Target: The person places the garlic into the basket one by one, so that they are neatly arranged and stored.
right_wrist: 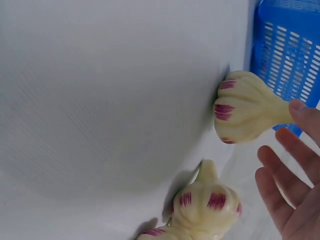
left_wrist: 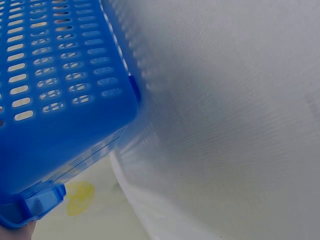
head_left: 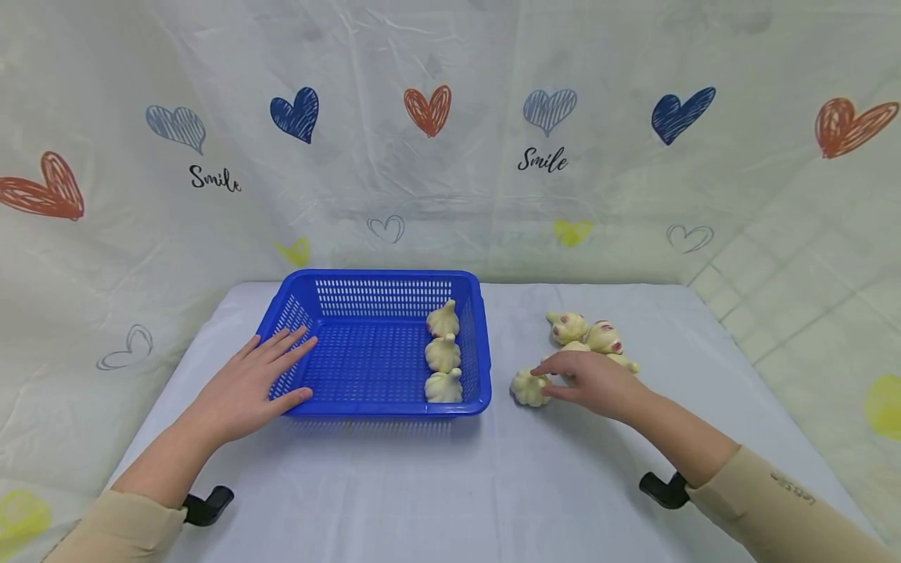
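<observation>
My left hand (head_left: 253,383) lies with spread fingers over the left rim of a blue plastic basket (head_left: 394,408); the left wrist view shows the basket's slotted side (left_wrist: 65,125) and little of the hand. Three garlic bulbs (head_left: 443,354) stand in a row along the basket's right wall. Right of the basket, my right hand (head_left: 594,381) reaches to a single garlic bulb (head_left: 528,389) standing on the table. In the right wrist view, the thumb meets that bulb's stem (right_wrist: 277,111), with the index fingertip just beside it and the other fingers extended.
Several more garlic bulbs (head_left: 604,338) with purple marks cluster behind my right hand, partly hidden by it. A white cloth covers the table (head_left: 394,493). Behind it hangs a pale curtain (head_left: 479,180) with printed hearts.
</observation>
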`<state>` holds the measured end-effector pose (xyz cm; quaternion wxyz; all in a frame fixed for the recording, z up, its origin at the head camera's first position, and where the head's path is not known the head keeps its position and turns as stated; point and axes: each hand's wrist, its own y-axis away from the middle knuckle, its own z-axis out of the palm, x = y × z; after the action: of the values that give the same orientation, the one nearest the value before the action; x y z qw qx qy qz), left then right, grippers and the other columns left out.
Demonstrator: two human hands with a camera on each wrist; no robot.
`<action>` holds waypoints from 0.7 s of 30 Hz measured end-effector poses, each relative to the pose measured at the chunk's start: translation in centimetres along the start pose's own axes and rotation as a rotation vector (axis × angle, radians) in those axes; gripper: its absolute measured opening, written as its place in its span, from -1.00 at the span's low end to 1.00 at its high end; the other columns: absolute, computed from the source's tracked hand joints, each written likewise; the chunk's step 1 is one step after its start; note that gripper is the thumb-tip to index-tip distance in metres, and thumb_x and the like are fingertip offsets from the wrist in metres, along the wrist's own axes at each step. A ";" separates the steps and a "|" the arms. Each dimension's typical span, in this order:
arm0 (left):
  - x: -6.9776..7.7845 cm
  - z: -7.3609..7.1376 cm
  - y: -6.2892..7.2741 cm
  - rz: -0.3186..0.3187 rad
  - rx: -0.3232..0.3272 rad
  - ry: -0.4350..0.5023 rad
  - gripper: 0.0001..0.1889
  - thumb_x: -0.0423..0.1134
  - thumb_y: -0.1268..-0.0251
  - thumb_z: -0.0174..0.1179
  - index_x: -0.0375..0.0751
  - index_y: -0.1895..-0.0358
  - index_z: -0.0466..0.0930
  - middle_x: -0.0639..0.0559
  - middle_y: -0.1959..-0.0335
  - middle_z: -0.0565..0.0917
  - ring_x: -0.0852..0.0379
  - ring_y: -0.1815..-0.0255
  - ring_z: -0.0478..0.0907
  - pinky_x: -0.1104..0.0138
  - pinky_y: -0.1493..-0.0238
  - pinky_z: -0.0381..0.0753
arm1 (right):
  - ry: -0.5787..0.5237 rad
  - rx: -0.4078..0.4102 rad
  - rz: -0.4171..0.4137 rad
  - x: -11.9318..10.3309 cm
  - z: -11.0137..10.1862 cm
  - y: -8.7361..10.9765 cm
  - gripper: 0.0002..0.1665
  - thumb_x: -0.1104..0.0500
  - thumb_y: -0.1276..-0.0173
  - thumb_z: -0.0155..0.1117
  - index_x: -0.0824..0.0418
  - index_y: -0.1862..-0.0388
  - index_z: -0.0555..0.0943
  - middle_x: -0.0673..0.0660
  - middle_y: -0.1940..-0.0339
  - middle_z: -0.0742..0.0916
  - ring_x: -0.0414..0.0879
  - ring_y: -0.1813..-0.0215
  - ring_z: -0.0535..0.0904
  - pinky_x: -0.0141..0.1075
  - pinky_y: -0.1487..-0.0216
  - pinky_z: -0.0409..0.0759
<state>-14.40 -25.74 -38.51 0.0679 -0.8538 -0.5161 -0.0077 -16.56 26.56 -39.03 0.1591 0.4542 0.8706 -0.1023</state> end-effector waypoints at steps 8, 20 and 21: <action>-0.3 0.3 -0.1 -0.012 -0.023 0.003 -0.18 0.29 -0.37 0.08 0.08 -0.60 0.06 -0.06 -0.60 0.09 -0.18 -0.59 -0.04 -0.12 -0.54 -0.12 | 0.087 0.002 -0.122 0.1 -0.3 -0.2 -0.69 0.16 -0.25 0.46 0.02 0.00 0.75 -0.09 0.03 0.77 -0.12 -0.07 0.68 -0.14 -0.05 0.67; -0.4 0.4 0.0 -0.009 -0.008 -0.001 -0.17 0.29 -0.35 0.09 0.09 -0.59 0.07 -0.05 -0.60 0.10 -0.16 -0.59 -0.04 -0.12 -0.54 -0.12 | 0.190 0.072 -0.198 0.5 -0.2 -0.8 -0.75 0.17 -0.21 0.49 0.06 0.11 0.77 -0.11 0.17 0.80 -0.18 0.09 0.72 -0.24 0.11 0.70; -0.3 0.4 0.0 -0.007 -0.004 0.000 -0.18 0.29 -0.36 0.09 0.08 -0.59 0.07 -0.06 -0.59 0.10 -0.16 -0.59 -0.04 -0.12 -0.54 -0.12 | 0.194 0.077 -0.202 0.5 -0.2 -0.9 -0.75 0.17 -0.21 0.50 0.06 0.10 0.78 -0.10 0.18 0.80 -0.18 0.10 0.73 -0.25 0.11 0.70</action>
<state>-14.61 -25.95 -38.97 0.0663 -0.8522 -0.5190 -0.0090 -17.62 26.49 -39.02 0.0455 0.3780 0.9185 -0.1068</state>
